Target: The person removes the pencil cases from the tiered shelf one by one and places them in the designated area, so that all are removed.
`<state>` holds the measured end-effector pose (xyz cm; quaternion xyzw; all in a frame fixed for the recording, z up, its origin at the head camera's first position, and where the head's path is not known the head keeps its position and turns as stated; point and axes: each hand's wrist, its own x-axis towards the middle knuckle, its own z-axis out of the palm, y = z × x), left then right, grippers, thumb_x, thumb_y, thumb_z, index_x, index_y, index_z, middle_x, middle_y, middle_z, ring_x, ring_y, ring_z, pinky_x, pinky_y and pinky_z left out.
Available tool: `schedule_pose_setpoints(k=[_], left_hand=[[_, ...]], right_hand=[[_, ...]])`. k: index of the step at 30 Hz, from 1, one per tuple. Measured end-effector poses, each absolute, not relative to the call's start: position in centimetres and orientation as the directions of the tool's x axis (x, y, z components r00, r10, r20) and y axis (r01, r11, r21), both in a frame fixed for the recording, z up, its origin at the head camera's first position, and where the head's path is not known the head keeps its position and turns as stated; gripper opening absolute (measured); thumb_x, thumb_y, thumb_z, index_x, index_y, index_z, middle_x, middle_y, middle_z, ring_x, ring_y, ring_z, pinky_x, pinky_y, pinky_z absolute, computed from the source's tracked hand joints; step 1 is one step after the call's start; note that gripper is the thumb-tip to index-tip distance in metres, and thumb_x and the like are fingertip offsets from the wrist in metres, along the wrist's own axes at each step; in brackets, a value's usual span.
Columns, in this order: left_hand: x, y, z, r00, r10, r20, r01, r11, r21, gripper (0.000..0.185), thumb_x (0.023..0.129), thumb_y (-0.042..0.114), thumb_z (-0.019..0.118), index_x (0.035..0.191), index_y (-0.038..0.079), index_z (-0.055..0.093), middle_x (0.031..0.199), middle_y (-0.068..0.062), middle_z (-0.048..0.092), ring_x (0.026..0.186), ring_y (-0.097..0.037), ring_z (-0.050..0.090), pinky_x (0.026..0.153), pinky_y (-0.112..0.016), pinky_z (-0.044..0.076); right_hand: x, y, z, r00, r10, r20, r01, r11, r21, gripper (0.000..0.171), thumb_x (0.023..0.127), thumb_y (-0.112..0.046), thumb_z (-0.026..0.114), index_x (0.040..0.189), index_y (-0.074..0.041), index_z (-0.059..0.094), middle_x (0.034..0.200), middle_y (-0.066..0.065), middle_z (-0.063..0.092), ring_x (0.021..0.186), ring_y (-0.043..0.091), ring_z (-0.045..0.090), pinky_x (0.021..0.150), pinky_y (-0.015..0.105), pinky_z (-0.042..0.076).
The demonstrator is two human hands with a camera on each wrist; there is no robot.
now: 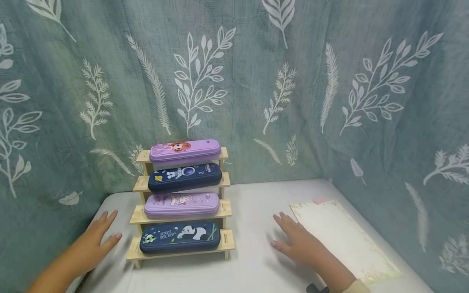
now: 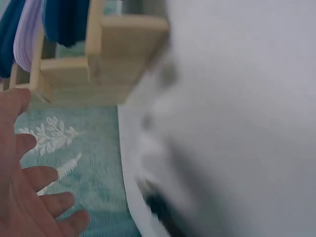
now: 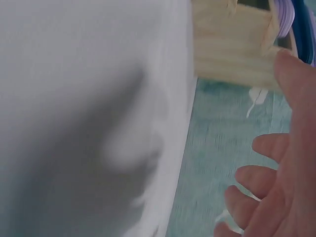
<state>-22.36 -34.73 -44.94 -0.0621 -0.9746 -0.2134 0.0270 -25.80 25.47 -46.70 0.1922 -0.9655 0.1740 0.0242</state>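
Observation:
A stepped wooden rack [image 1: 229, 240] stands on the white table, one zipped pencil case lying on each tier. From the top down come a purple case with a girl [image 1: 201, 148], a navy space case [image 1: 205, 175], a lilac case with a cartoon figure [image 1: 205, 203] and a navy panda case [image 1: 183, 238]. My left hand [image 1: 89, 246] hovers left of the rack, fingers spread, holding nothing. On the other side, my right hand [image 1: 300, 244] is over the table with fingers extended, also holding nothing. Both wrist views show the rack's side beyond the thumbs.
A cream sheet with a floral border [image 1: 337, 236] lies at the right, a small pink piece [image 1: 319, 200] at its top edge. Green leaf-patterned cloth [image 1: 242, 81] hangs behind and on both sides of the white table [image 1: 256, 203]. A dark object [image 1: 316, 288] shows by the right wrist.

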Motion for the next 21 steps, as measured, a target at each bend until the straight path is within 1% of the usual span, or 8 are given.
schedule_pose_setpoints(k=[2, 5, 8, 10, 14, 17, 21], left_hand=[[-22.6, -33.8, -45.0, -0.993, 0.095, 0.070, 0.117, 0.869, 0.480, 0.084, 0.108, 0.055, 0.052, 0.165, 0.001, 0.022, 0.162, -0.043, 0.020, 0.144, -0.067, 0.025, 0.108, -0.082, 0.029], [-23.2, -32.5, -45.1, -0.995, 0.062, 0.072, 0.091, 0.845, 0.527, 0.082, 0.108, 0.056, 0.048, 0.165, 0.002, 0.024, 0.162, -0.039, 0.028, 0.143, -0.063, 0.034, 0.106, -0.077, 0.038], [-23.9, -31.3, -45.1, -0.997, 0.035, 0.068, 0.068, 0.798, 0.598, 0.080, 0.110, 0.058, 0.042, 0.166, 0.003, 0.022, 0.163, -0.036, 0.029, 0.143, -0.061, 0.037, 0.107, -0.075, 0.040], [-24.3, -30.6, -45.1, -0.998, 0.015, 0.060, 0.051, 0.756, 0.653, 0.079, 0.111, 0.058, 0.038, 0.166, 0.004, 0.021, 0.164, -0.035, 0.028, 0.145, -0.060, 0.036, 0.109, -0.073, 0.041], [-25.1, -29.4, -45.0, -0.999, -0.037, 0.028, -0.003, 0.665, 0.747, 0.077, 0.111, 0.058, 0.031, 0.168, 0.007, 0.017, 0.167, -0.031, 0.027, 0.148, -0.056, 0.034, 0.113, -0.071, 0.039], [-25.5, -28.7, -45.2, -0.997, -0.070, 0.013, -0.033, 0.619, 0.785, 0.075, 0.112, 0.058, 0.028, 0.168, 0.010, 0.018, 0.167, -0.031, 0.027, 0.149, -0.056, 0.031, 0.115, -0.071, 0.035], [-25.8, -28.1, -45.7, -0.996, -0.080, 0.041, -0.009, 0.546, 0.838, 0.067, 0.114, 0.050, 0.026, 0.167, 0.010, 0.022, 0.168, -0.028, 0.026, 0.151, -0.052, 0.033, 0.118, -0.068, 0.034]], right_hand=[[-25.6, 24.2, -46.8, -0.928, -0.360, 0.094, -0.369, 0.853, -0.370, 0.080, 0.100, -0.059, 0.063, 0.163, -0.017, 0.038, 0.170, 0.015, 0.032, 0.155, 0.040, 0.034, 0.124, 0.064, 0.028], [-25.2, 22.3, -47.0, -0.921, -0.379, 0.093, -0.382, 0.828, -0.410, 0.077, 0.098, -0.060, 0.064, 0.161, -0.020, 0.043, 0.168, 0.012, 0.038, 0.153, 0.037, 0.039, 0.123, 0.061, 0.033], [-25.0, 20.6, -47.1, -0.904, -0.416, 0.097, -0.414, 0.799, -0.437, 0.073, 0.098, -0.060, 0.065, 0.159, -0.022, 0.046, 0.165, 0.008, 0.044, 0.152, 0.033, 0.041, 0.123, 0.058, 0.034], [-24.8, 19.5, -47.1, -0.889, -0.446, 0.106, -0.442, 0.771, -0.459, 0.071, 0.099, -0.057, 0.066, 0.157, -0.021, 0.048, 0.162, 0.007, 0.047, 0.151, 0.033, 0.044, 0.122, 0.057, 0.036], [-24.8, 17.6, -47.2, -0.866, -0.486, 0.117, -0.476, 0.730, -0.490, 0.069, 0.099, -0.056, 0.066, 0.156, -0.020, 0.049, 0.157, 0.004, 0.053, 0.147, 0.030, 0.049, 0.120, 0.056, 0.040], [-24.9, 16.4, -47.4, -0.861, -0.497, 0.113, -0.475, 0.703, -0.530, 0.069, 0.100, -0.058, 0.064, 0.155, -0.020, 0.049, 0.153, 0.003, 0.056, 0.140, 0.029, 0.055, 0.114, 0.054, 0.047], [-24.9, 15.1, -47.6, -0.855, -0.499, 0.142, -0.477, 0.648, -0.594, 0.068, 0.100, -0.055, 0.066, 0.154, -0.017, 0.051, 0.146, 0.003, 0.060, 0.130, 0.026, 0.062, 0.106, 0.047, 0.055]])
